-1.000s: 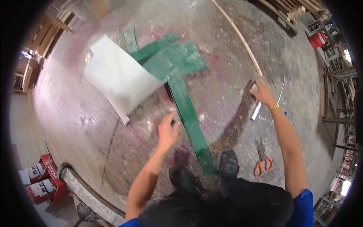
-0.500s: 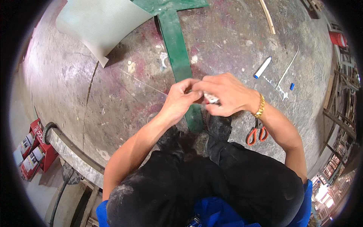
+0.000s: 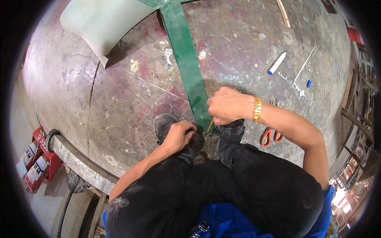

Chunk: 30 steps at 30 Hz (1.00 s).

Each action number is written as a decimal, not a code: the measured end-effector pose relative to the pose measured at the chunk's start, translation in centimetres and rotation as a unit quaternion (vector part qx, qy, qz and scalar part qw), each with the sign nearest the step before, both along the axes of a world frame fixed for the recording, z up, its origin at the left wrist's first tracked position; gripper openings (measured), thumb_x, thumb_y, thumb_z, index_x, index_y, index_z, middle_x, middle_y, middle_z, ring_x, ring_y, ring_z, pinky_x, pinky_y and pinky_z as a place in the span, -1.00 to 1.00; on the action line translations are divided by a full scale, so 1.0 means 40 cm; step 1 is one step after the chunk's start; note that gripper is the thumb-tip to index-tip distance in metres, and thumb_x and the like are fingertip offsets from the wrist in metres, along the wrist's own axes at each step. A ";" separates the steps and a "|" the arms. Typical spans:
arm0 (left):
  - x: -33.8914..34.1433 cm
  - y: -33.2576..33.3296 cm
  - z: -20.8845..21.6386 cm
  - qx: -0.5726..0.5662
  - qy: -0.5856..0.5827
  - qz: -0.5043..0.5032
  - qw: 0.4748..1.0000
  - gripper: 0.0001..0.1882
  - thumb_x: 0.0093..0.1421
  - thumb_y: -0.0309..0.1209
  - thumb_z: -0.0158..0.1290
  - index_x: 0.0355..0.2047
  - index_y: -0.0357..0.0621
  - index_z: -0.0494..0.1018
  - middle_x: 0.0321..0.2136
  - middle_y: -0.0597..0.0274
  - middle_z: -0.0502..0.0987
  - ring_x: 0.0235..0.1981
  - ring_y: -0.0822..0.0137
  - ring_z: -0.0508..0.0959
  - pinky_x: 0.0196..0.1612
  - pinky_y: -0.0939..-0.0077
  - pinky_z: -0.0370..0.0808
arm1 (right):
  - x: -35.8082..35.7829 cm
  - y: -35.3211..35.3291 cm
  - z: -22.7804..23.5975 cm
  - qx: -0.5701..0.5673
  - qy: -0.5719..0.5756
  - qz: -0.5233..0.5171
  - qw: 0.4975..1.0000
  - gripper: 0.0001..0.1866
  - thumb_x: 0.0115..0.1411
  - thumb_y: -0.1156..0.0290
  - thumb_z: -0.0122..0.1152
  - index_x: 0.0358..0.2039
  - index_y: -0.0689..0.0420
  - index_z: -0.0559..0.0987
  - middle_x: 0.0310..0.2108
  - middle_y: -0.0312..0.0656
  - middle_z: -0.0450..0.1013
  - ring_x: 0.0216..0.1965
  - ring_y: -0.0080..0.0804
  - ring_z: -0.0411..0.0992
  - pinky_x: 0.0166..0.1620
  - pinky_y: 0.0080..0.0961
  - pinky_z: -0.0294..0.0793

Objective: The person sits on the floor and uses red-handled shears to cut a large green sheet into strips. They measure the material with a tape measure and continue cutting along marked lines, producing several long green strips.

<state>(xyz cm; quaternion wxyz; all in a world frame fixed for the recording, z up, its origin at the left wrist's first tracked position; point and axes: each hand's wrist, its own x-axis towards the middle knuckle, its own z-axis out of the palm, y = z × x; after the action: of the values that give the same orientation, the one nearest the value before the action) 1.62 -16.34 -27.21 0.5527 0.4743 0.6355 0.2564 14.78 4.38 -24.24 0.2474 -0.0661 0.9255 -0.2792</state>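
A long green strip (image 3: 184, 51) lies on the floor and runs toward me, its near end between my shoes. My left hand (image 3: 177, 137) is low beside the left shoe (image 3: 163, 123), fingers curled in at the strip's near left corner. What those fingers hold, if anything, is hidden. Just right of the strip, my right hand (image 3: 229, 106) is closed around a thin yellow strip (image 3: 210, 124), which slants down to the green strip's near end. The rest of the yellow strip is hidden in the fist.
Orange-handled scissors (image 3: 266, 137) lie partly under my right forearm. Farther right are a white marker (image 3: 277, 63), its blue cap (image 3: 308, 83) and a thin pale sliver (image 3: 304, 65). A curled pale sheet (image 3: 105, 23) is at the far left, a red rack (image 3: 45, 162) at the left.
My hands were together above the green strip with a small, blurred whitish and red thing. They have parted and come lower toward its near end, and the yellow strip now shows below my right hand.
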 end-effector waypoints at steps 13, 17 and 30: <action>-0.004 -0.021 -0.029 0.198 0.225 -0.238 0.924 -0.71 -0.04 -0.47 -0.02 -0.26 -0.15 0.53 -0.33 0.23 0.48 -0.28 0.23 0.44 -0.21 0.39 0.36 | -0.128 -0.090 -0.061 0.070 0.063 0.112 0.989 -0.87 -0.22 0.25 0.21 -0.68 0.00 0.61 -0.59 -0.22 0.53 -0.48 -0.32 0.54 -0.50 -0.40 0.39; 0.020 -0.007 -0.032 0.187 0.233 -0.292 0.909 -0.62 -0.02 -0.48 -0.05 -0.14 -0.21 0.48 -0.23 0.14 0.49 -0.17 0.18 0.46 -0.05 0.36 0.39 | -0.157 -0.100 -0.057 0.102 0.043 0.153 0.982 -0.87 -0.07 0.27 0.17 -0.56 -0.02 0.64 -0.47 -0.26 0.57 -0.36 -0.36 0.54 -0.41 -0.41 0.42; 0.041 -0.032 -0.082 0.203 0.251 -0.303 0.897 -0.67 -0.04 -0.44 -0.01 -0.22 -0.26 0.48 -0.37 0.16 0.48 -0.25 0.20 0.50 -0.18 0.37 0.46 | -0.233 -0.040 -0.008 0.124 0.013 0.183 0.975 -0.86 0.01 0.28 0.15 -0.48 -0.05 0.66 -0.42 -0.34 0.58 -0.33 -0.40 0.55 -0.41 -0.40 0.46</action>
<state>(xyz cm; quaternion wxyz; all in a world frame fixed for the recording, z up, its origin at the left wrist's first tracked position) 3.25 -17.63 -30.47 0.3176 0.7943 0.5130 0.0719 5.48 2.78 -24.55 0.2884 -0.2070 0.9283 -0.1108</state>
